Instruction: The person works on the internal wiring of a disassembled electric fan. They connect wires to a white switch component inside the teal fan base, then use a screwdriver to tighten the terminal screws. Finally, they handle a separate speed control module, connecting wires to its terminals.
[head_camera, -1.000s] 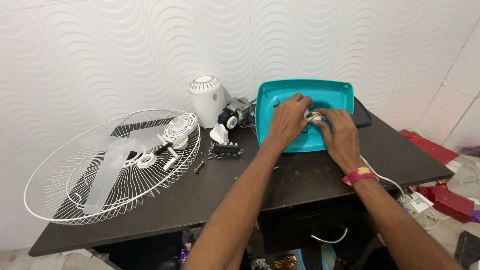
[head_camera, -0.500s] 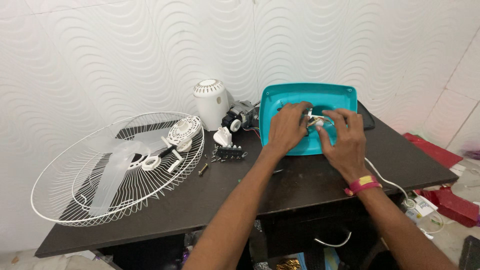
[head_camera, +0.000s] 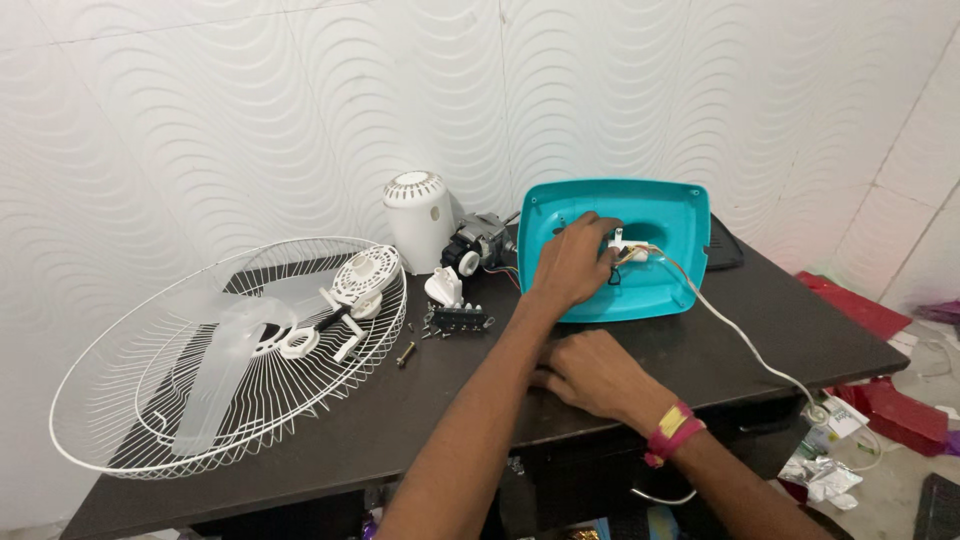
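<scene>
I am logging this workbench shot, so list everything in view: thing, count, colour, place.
fan base shell: 1, teal, back of table, open side up
small switch part: 1, white, inside the shell
cord: 1, white, from the shell off the right edge
fan grille: 1, white wire, left of table
fan blade: 1, translucent, lying in the grille
motor cover: 1, white, upright behind the grille
motor: 1, grey metal, beside the cover
screws and small parts: several, dark, mid table
table: 1, dark brown
left hand: 1, inside the shell at the switch part
right hand: 1, flat on the table, red and yellow wristband
</scene>
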